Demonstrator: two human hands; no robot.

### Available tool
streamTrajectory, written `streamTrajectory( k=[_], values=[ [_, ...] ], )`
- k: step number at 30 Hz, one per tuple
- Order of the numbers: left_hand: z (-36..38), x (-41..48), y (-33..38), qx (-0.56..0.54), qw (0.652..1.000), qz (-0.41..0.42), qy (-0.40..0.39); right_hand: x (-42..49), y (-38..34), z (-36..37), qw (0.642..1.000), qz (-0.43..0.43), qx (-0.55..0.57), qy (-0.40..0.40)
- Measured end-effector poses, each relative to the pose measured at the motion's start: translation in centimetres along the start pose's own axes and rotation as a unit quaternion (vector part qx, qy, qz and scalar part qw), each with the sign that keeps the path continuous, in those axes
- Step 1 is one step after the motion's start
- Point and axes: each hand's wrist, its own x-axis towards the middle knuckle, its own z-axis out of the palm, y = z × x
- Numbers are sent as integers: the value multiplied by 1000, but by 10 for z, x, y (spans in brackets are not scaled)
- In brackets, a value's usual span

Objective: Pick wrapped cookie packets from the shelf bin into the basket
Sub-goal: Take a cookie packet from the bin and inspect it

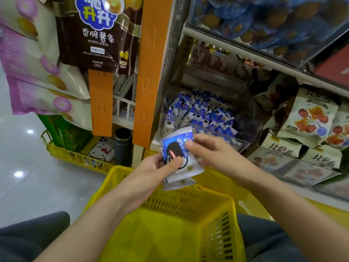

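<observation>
The left hand (156,168) and the right hand (207,151) together hold a small stack of cookie packets (190,165) just above the far rim of the yellow basket (160,239), which sits between the person's knees. The left thumb presses down on the lower half of the top packet (174,148), with the other fingers curled beneath the stack. The right thumb pinches its upper right corner, and the right fingers wrap behind the far edge. The top packet is blue and white with a dark round cookie printed on it, and this face is turned up toward the camera. Its long axis runs away from the person toward the shelf. One crimped end points at the bin, and the other points down and slightly right toward the basket. A second packet (177,183) pokes out below it, lying on roughly the same line. How many packets the stack has, I cannot tell. Just beyond the hands, the clear plastic bin (245,120) on the low shelf is full of loose packets (204,114) of the same kind, lying at all angles. An orange strip (149,72) hangs left of the bin, and a brown potato sticks bag (96,35) hangs further left. Pale snack bags (309,118) lie to the right.
</observation>
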Motion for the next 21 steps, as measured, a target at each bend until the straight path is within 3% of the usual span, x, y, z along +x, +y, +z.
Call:
streamTrajectory(
  k=[6,10,13,17,21],
  values=[
    [-4,-1,0,62,998,-13,23,8,-3,-6,998,-33,-6,51],
    [-9,1,3,55,995,-32,75,32,-16,-29,978,-78,17,194],
    [-14,3,4,49,991,-44,116,69,-17,-46,953,-65,-72,287],
    [-20,3,6,49,986,-51,154,109,-2,-45,959,54,-171,220],
    [-24,2,8,45,984,-51,162,123,2,-40,959,89,-222,155]
  ],
)
